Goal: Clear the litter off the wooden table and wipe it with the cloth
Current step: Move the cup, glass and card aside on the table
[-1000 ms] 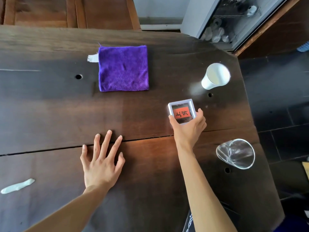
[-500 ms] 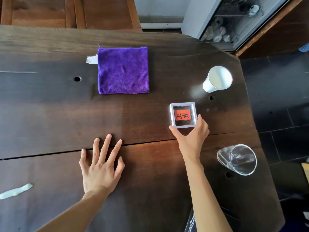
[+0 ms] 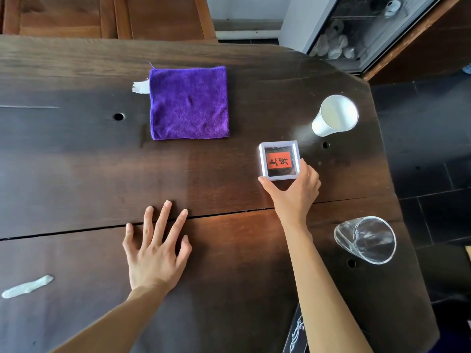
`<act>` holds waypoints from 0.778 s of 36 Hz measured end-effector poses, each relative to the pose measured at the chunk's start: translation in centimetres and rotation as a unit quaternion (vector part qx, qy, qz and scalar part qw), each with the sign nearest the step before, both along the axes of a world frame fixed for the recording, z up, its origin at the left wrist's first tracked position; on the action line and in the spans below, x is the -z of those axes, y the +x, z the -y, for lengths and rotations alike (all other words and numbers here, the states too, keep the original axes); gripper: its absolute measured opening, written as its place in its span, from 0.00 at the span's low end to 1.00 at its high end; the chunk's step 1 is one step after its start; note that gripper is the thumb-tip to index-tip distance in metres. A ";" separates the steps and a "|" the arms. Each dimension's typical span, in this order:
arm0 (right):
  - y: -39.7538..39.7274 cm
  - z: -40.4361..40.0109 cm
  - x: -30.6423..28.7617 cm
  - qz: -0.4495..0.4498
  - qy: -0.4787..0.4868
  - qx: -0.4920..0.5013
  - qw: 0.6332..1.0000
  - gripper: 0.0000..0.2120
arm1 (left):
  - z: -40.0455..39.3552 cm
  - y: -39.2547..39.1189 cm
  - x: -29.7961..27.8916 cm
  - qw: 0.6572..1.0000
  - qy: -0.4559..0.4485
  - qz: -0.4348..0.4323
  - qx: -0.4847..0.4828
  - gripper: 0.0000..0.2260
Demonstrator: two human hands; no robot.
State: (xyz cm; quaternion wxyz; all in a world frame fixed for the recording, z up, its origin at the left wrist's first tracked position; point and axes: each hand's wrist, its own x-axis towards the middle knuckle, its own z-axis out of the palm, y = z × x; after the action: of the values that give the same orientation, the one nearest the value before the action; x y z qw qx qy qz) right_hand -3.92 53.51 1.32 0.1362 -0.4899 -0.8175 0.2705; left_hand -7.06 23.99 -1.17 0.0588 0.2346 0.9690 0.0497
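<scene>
Two hands over the wooden table [image 3: 76,174] right now, and I'm watching from the head camera. My right hand [image 3: 293,192] is pinching a small white square box [image 3: 279,159] at its near corners, thumb on the left corner, fingers round the right side. The box sits on the wood, or just above it; I cannot tell which. Its clear top shows a red label [image 3: 279,160] with black brush-style characters; I can't read them from this angle.

Left hand [image 3: 155,248] lies flat on the table, fingers spread and straight, holding nothing, tips across the long crack between the boards.

Purple cloth [image 3: 189,103], folded square, lies farther back on the table, well apart from both hands. A white tag [image 3: 140,87] sticks out from its left edge; no print I can make out.

White paper cup [image 3: 335,115] is tipped on its side near the far right edge, mouth facing me, just beyond the box. Clear glass [image 3: 367,239] lies on its side too, near the right edge, just right of my right forearm. Pale twisted scrap [image 3: 26,286] lies at the near left, well apart from everything.

At the bottom edge, beside my right arm, a dark object [image 3: 297,332] with white ornamental scrollwork shows; no words legible.
</scene>
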 end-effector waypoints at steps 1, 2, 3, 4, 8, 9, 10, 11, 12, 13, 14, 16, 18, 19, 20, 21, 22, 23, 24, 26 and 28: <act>-0.2 -0.2 0.0 0.003 0.004 -0.002 1.000 0.47 | 0.0 0.0 0.0 1.000 -0.002 0.001 0.001 0.25; -0.3 -0.5 0.0 0.007 0.007 -0.004 1.000 0.47 | 0.1 0.0 0.1 1.000 -0.004 0.002 0.001 0.25; -0.5 -0.7 0.0 0.011 0.010 -0.004 1.000 0.46 | 0.1 0.0 0.1 1.000 -0.005 0.002 0.002 0.25; -0.6 -0.9 -0.1 0.014 0.012 -0.005 1.000 0.46 | 0.1 0.1 0.1 1.000 -0.007 0.004 0.002 0.25; -0.4 -1.2 -0.1 0.017 0.019 -0.009 1.000 0.45 | 0.0 0.1 0.2 1.000 -0.011 0.006 0.001 0.25; -0.3 -1.2 -0.1 0.016 0.019 -0.011 1.000 0.45 | 0.1 0.1 0.2 1.000 -0.012 0.006 0.001 0.25; -0.2 -1.2 -0.2 0.016 0.018 -0.013 1.000 0.46 | 0.1 0.1 0.2 1.000 -0.012 0.007 0.000 0.25; -0.1 -1.2 -0.2 0.018 0.016 -0.016 1.000 0.46 | 0.1 0.1 0.2 1.000 -0.013 0.007 0.000 0.25; 0.0 -1.3 -0.3 0.024 0.014 -0.020 0.999 0.48 | 0.1 0.2 0.2 1.000 -0.013 0.009 0.000 0.25; 0.1 -1.3 -0.5 0.032 0.010 -0.025 0.999 0.49 | 0.1 0.2 0.2 1.000 -0.013 0.011 0.001 0.25; 0.3 -1.4 -0.7 0.038 0.003 -0.031 0.999 0.51 | 0.1 0.3 0.2 1.000 -0.014 0.014 0.001 0.25; 0.7 -1.5 -1.3 0.038 -0.020 -0.042 0.998 0.54 | 0.2 0.3 0.1 1.000 -0.019 0.025 -0.003 0.25; 1.3 -1.6 -2.3 0.028 -0.057 -0.045 0.997 0.53 | 0.2 0.2 -0.2 0.999 -0.025 0.037 -0.005 0.25; 1.7 -1.5 -3.0 0.020 -0.076 -0.043 0.996 0.51 | 0.2 0.2 -0.5 0.999 -0.028 0.041 -0.005 0.25; 2.0 -1.4 -3.6 0.014 -0.092 -0.041 0.995 0.48 | 0.2 0.2 -0.7 0.998 -0.031 0.047 -0.005 0.25; 2.4 -1.3 -4.3 0.011 -0.102 -0.040 0.994 0.44 | 0.1 0.2 -0.8 0.998 -0.032 0.057 -0.005 0.25; 2.9 -1.2 -5.1 0.013 -0.106 -0.042 0.993 0.40 | 0.0 0.2 -1.1 0.997 -0.031 0.069 -0.005 0.25; 3.3 -1.1 -5.9 0.017 -0.107 -0.046 0.993 0.37 | 0.0 0.1 -1.3 0.996 -0.030 0.082 -0.004 0.25; 3.8 -0.9 -6.6 0.021 -0.110 -0.052 0.992 0.35 | 0.0 0.0 -1.6 0.995 -0.034 0.097 -0.003 0.25; 4.6 -0.4 -8.1 0.026 -0.118 -0.072 0.990 0.32 | 0.1 -0.1 -2.6 0.990 -0.054 0.133 0.002 0.26; 5.3 0.3 -9.8 0.027 -0.119 -0.097 0.988 0.30 | 0.1 -0.6 -4.1 0.982 -0.080 0.172 0.008 0.25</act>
State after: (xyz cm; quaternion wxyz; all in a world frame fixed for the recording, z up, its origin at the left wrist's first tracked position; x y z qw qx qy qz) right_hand 1.41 53.20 11.10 0.0281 -0.4278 -0.8265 0.3649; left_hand -7.66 23.86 2.95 0.2435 0.2251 0.9434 0.0110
